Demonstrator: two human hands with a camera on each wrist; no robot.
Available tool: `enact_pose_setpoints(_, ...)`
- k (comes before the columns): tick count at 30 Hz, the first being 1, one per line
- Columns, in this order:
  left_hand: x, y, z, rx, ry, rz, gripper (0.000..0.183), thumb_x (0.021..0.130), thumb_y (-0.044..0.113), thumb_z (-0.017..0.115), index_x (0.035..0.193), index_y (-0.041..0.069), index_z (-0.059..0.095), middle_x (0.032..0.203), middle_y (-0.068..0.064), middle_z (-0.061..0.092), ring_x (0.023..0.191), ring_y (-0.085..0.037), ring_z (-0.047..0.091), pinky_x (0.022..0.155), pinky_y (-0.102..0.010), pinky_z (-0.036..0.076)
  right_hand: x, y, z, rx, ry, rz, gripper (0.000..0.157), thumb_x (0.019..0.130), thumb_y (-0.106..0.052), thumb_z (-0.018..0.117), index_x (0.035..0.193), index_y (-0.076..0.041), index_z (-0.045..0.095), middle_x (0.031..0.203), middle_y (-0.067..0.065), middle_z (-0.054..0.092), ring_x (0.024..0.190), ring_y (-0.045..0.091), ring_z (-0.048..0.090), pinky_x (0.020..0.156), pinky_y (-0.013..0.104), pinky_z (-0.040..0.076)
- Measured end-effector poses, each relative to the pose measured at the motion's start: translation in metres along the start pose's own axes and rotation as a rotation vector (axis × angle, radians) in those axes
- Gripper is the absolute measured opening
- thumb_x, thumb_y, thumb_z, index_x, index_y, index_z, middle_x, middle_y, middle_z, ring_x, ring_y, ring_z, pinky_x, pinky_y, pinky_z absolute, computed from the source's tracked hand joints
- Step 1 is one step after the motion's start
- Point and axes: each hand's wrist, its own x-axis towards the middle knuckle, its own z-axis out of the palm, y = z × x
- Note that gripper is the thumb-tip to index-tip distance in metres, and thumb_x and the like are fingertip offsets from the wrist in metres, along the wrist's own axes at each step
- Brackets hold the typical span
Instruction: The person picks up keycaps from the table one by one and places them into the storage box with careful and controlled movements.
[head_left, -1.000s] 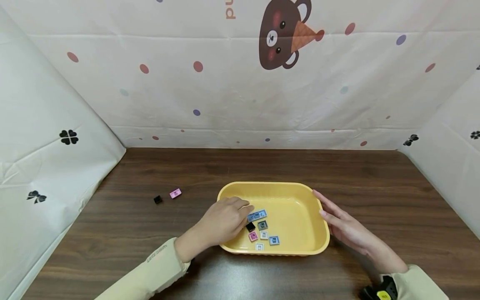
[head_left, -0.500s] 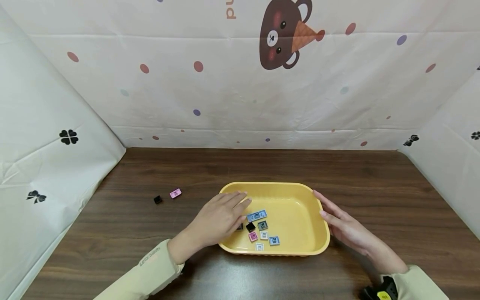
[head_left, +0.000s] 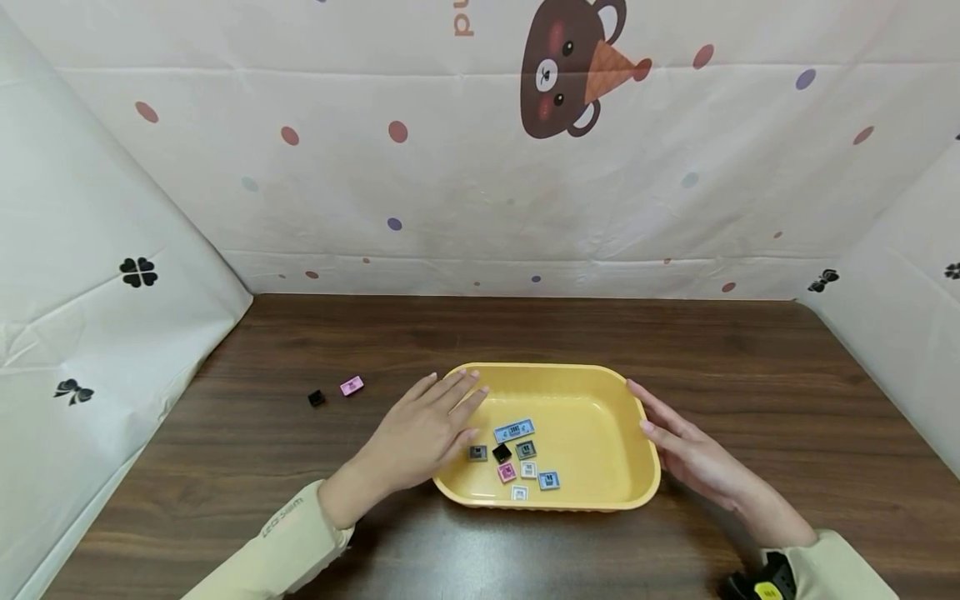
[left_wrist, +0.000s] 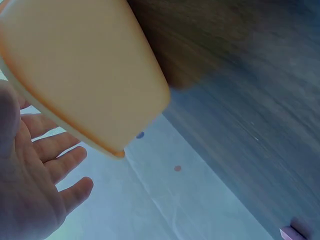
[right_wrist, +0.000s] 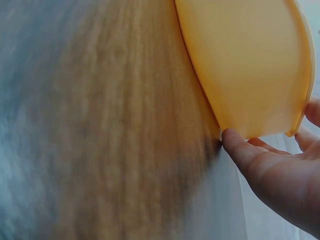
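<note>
A yellow plastic tray (head_left: 600, 442) stands on the table with several small printed tiles in its left half. Among them are a long blue tile (head_left: 513, 431), a pink tile (head_left: 507, 472), a black tile (head_left: 502, 453) and a grey tile (head_left: 477, 453). My left hand (head_left: 408, 442) hovers over the tray's left rim, fingers spread and holding nothing. In the left wrist view its fingers (left_wrist: 65, 162) lie beside the rim. At the right end, my right hand (head_left: 705, 462) touches the tray with extended fingers; the right wrist view shows a fingertip (right_wrist: 232, 137) against its outer wall.
On the table left of the tray lie a pink tile (head_left: 351, 386) and a black piece (head_left: 317, 398). White printed cloth (head_left: 450, 183) walls in the back and both sides of the dark wooden table (head_left: 750, 358).
My left hand has drawn back leftwards from inside the tray and its fingers have straightened. The grey tile beneath it is now in sight. My right hand has stayed in place.
</note>
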Motion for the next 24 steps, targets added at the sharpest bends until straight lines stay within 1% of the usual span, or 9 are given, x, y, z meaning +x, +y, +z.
enact_pose_setpoints(6, -0.006, -0.008, 0.0, -0.01, 0.016, -0.033, 0.048, 0.095, 0.036, 0.044, 0.136, 0.011, 0.044, 0.142, -0.009, 0.038, 0.133, -0.022, 0.03, 0.107, -0.045, 0.024, 0.0, -0.001, 0.0, 0.0, 0.001, -0.006, 0.055, 0.101, -0.01, 0.027, 0.147, -0.019, -0.002, 0.144, -0.007, 0.012, 0.122, -0.003, 0.038, 0.092, 0.023, 0.041)
enact_pose_setpoints(18, -0.019, -0.024, 0.003, -0.015, 0.055, -0.085, 0.05, 0.094, 0.036, 0.044, 0.137, 0.01, 0.042, 0.143, -0.009, 0.036, 0.133, -0.024, 0.029, 0.107, -0.046, 0.021, 0.0, -0.001, 0.0, -0.01, 0.003, 0.007, 0.055, 0.101, -0.011, 0.027, 0.147, -0.019, -0.002, 0.145, -0.003, 0.009, 0.121, -0.004, 0.038, 0.092, 0.023, 0.041)
enact_pose_setpoints(24, -0.026, -0.032, 0.002, -0.029, 0.054, -0.132, 0.05, 0.094, 0.036, 0.045, 0.137, 0.011, 0.042, 0.143, -0.009, 0.035, 0.133, -0.024, 0.029, 0.107, -0.047, 0.021, 0.0, -0.001, 0.0, -0.004, -0.005, -0.002, 0.055, 0.101, -0.01, 0.027, 0.147, -0.019, -0.002, 0.144, -0.004, 0.01, 0.122, -0.003, 0.037, 0.092, 0.023, 0.041)
